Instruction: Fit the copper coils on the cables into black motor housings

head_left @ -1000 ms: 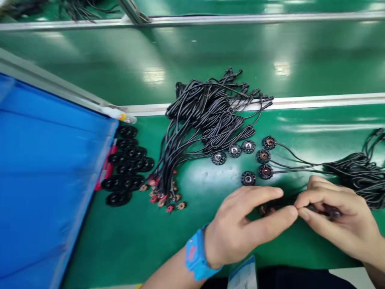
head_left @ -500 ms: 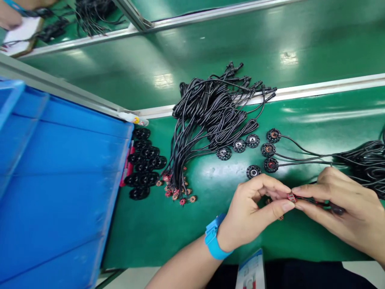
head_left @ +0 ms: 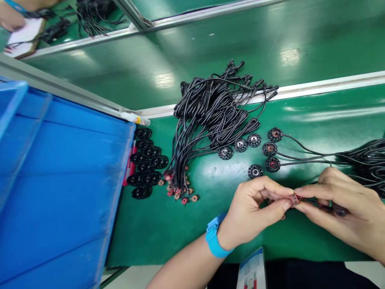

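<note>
Low at the right, both hands meet over the bench. My left hand [head_left: 255, 210], with a blue wristband, pinches a small red wound motor stator [head_left: 294, 198] between thumb and forefinger. My right hand [head_left: 345, 200] pinches at the stator's other side, where thin red and dark wires run back. A dark rounded end [head_left: 339, 210] of something shows under the right fingers; its kind is hidden. Just beyond the left hand lies a black round housing [head_left: 255, 171]. Near it, a black housing with a red stator inside [head_left: 272, 163] has a cable leading right.
A bundle of black cables [head_left: 207, 108] lies mid-bench, its stator ends [head_left: 180, 194] toward me. Stacked black round parts [head_left: 144, 160] stand beside a large blue crate [head_left: 66, 180] at left. More cables [head_left: 365, 160] lie right. Another person's hand [head_left: 12, 18] is far left.
The view has shifted slightly. Both hands stay together at the same spot, and the stator between the fingertips has tilted a little.
</note>
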Demonstrator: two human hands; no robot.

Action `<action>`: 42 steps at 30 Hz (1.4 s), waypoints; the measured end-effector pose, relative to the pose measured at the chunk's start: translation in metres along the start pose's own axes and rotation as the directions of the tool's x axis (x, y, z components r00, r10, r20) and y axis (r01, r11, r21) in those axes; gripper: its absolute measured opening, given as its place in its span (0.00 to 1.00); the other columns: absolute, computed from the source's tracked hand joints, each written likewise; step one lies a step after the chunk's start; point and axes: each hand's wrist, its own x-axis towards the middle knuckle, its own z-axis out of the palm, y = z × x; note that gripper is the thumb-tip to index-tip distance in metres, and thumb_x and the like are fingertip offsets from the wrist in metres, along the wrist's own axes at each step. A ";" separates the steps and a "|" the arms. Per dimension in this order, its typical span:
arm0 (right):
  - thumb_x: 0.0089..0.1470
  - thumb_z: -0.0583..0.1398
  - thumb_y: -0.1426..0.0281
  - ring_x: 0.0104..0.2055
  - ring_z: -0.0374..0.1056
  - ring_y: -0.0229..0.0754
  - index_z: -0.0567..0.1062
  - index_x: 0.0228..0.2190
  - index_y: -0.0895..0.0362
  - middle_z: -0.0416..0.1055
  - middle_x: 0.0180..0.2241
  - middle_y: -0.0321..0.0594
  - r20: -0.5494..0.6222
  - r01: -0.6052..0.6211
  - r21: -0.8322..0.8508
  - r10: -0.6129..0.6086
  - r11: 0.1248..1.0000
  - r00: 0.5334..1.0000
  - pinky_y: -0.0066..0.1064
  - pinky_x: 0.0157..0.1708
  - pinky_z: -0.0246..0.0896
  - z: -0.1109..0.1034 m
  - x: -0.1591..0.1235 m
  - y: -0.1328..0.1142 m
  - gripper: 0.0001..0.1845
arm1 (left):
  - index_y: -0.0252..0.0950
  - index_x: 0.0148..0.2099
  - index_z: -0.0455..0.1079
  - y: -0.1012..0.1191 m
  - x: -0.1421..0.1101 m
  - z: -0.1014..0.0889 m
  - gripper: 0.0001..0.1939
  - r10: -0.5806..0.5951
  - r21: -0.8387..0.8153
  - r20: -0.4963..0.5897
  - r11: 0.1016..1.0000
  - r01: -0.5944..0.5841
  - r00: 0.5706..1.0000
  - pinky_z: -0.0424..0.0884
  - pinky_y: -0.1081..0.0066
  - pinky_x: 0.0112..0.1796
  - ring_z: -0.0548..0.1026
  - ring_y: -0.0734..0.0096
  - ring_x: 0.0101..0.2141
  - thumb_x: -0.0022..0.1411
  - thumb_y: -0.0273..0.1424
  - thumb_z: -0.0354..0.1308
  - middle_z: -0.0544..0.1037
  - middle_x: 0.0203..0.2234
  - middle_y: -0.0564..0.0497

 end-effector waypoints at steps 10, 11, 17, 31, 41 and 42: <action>0.65 0.66 0.69 0.24 0.61 0.31 0.78 0.46 0.57 0.65 0.23 0.30 -0.005 -0.008 -0.008 0.008 1.000 1.000 0.27 0.27 0.60 0.002 -0.001 0.003 0.08 | 0.33 0.38 0.78 0.004 0.005 0.002 0.16 -0.163 -0.149 0.027 0.975 0.166 0.986 0.77 0.75 0.32 0.81 0.74 0.29 0.57 0.38 0.77 0.84 0.29 0.50; 0.65 0.66 0.70 0.25 0.61 0.31 0.78 0.47 0.57 0.65 0.24 0.30 -0.008 0.003 -0.015 -0.003 1.000 1.000 0.28 0.27 0.60 0.001 -0.002 0.004 0.10 | 0.33 0.38 0.78 0.005 0.006 0.002 0.16 -0.179 -0.160 0.032 0.970 0.182 0.983 0.77 0.76 0.32 0.81 0.73 0.29 0.57 0.39 0.77 0.84 0.29 0.50; 0.61 0.66 0.79 0.29 0.59 0.35 0.79 0.50 0.53 0.62 0.23 0.30 -0.017 0.124 -0.161 -0.129 0.979 0.992 0.32 0.32 0.59 -0.004 -0.009 0.005 0.17 | 0.33 0.39 0.78 0.009 0.007 0.002 0.20 -0.333 -0.227 0.064 0.913 0.339 0.941 0.74 0.77 0.31 0.82 0.73 0.28 0.57 0.43 0.76 0.83 0.26 0.51; 0.66 0.62 0.76 0.26 0.63 0.34 0.76 0.40 0.57 0.69 0.25 0.32 0.003 0.060 -0.137 -0.060 0.989 0.998 0.31 0.30 0.58 -0.002 -0.004 -0.001 0.03 | 0.38 0.48 0.80 0.026 -0.001 -0.014 0.13 0.049 0.245 -0.068 0.969 -0.031 0.997 0.76 0.75 0.38 0.79 0.75 0.33 0.62 0.32 0.73 0.83 0.35 0.52; 0.67 0.62 0.74 0.25 0.59 0.33 0.76 0.40 0.55 0.72 0.27 0.32 0.038 0.050 -0.253 -0.042 0.966 0.998 0.31 0.31 0.57 0.008 0.007 0.005 0.03 | 0.40 0.56 0.76 0.051 0.000 -0.060 0.25 0.226 0.966 0.091 0.218 -0.141 0.970 0.76 0.59 0.48 0.77 0.60 0.46 0.58 0.39 0.76 0.79 0.46 0.48; 0.66 0.63 0.74 0.25 0.60 0.33 0.76 0.40 0.55 0.72 0.27 0.32 0.045 0.057 -0.259 -0.047 0.964 0.998 0.32 0.32 0.57 0.009 0.007 0.006 0.02 | 0.40 0.56 0.76 0.047 0.002 -0.058 0.24 0.212 0.973 0.094 0.188 -0.135 0.973 0.76 0.58 0.49 0.77 0.59 0.46 0.59 0.37 0.75 0.78 0.46 0.47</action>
